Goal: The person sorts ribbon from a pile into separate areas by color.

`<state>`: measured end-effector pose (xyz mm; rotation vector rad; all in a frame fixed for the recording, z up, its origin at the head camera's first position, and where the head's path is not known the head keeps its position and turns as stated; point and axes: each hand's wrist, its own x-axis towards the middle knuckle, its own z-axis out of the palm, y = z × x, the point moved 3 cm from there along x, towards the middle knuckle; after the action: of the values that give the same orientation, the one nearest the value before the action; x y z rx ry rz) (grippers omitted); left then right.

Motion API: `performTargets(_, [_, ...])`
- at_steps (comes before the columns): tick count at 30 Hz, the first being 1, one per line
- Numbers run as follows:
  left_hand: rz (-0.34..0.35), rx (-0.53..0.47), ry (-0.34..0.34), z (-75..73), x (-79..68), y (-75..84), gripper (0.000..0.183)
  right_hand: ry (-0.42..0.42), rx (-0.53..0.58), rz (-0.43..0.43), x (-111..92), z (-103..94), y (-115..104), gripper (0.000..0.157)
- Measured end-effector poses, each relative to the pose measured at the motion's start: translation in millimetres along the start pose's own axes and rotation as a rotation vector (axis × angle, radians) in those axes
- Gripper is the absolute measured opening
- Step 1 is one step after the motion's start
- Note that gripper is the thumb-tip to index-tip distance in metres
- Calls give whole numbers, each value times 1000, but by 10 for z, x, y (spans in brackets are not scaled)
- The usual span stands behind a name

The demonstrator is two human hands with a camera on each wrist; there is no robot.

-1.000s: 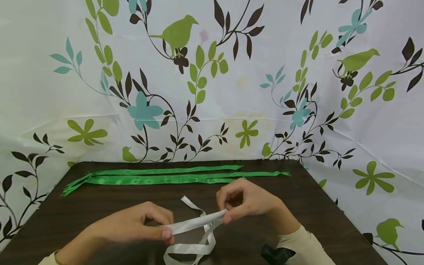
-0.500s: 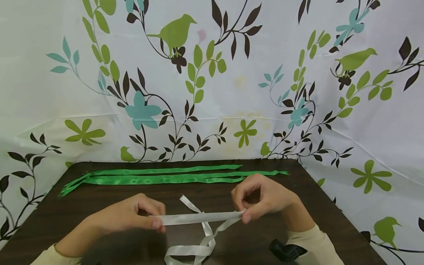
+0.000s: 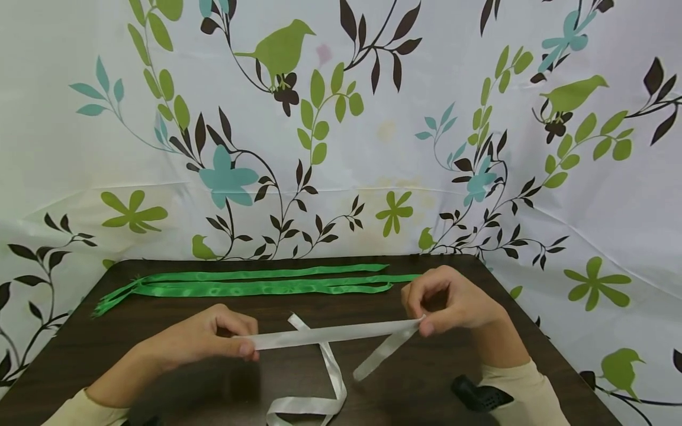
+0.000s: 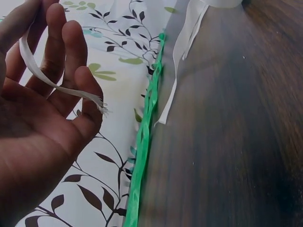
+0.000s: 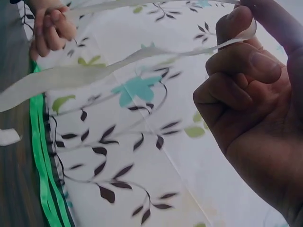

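Observation:
Between both hands a white ribbon [image 3: 335, 334] stretches straight above the table, rising slightly to the right. My left hand [image 3: 205, 336] pinches it between thumb and fingers; in the left wrist view a frayed ribbon end [image 4: 85, 94] lies across that palm side. My right hand [image 3: 458, 302] pinches the ribbon farther along, thumb against the curled fingers. From the right fingertips another length hangs down in a loop. More of the white ribbon lies folded on the table below, its cut tip pointing toward the back.
Several long green ribbons [image 3: 266, 288] lie across the back of the dark wooden table [image 3: 176, 319], bunched and frayed at the left end. Behind it hangs a white cloth [image 3: 341, 225] printed with birds and leaves. A black device [image 3: 482, 395] sits at the right sleeve.
My right hand has moved right and up while the left has shifted a little left and up. The taut span of white ribbon between them has grown much longer.

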<state>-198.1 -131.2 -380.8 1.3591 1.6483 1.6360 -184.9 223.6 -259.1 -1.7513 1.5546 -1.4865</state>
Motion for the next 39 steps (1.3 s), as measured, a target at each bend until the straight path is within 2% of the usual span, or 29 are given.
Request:
performTargets(5, [-18, 2, 39, -44, -20, -45, 26, 75, -16, 48, -270, -80, -9, 12])
performTargets(13, [-115, 71, 106, -111, -43, -95, 23, 225, -63, 168, -845, -174, -16, 15])
performTargets(18, [-251, 115, 201, -158, -62, -125, 21, 343, -71, 294, -1185, -246, -13, 22])
performTargets(20, [-295, 138, 246, -177, -74, -142, 21, 389, -41, 347, -1316, -262, -3, 22])
performTargets(22, [-309, 162, 283, -194, -84, -159, 21, 423, -14, 380, -1435, -267, 4, 21])
performTargets(25, [-304, 167, 332, -218, -86, -174, 20, 467, 15, 418, -1625, -273, 14, 19])
performTargets(29, [-317, 174, 363, -246, -92, -181, 19, 509, -25, 479, -1918, -276, 23, 17])
performTargets(35, [-435, 229, 408, -277, -147, -190, 21, 556, -41, 562, -2271, -295, 20, 15])
performTargets(39, [-517, 211, 495, -299, -145, -203, 27, 586, -36, 616, -2439, -300, -24, 12])
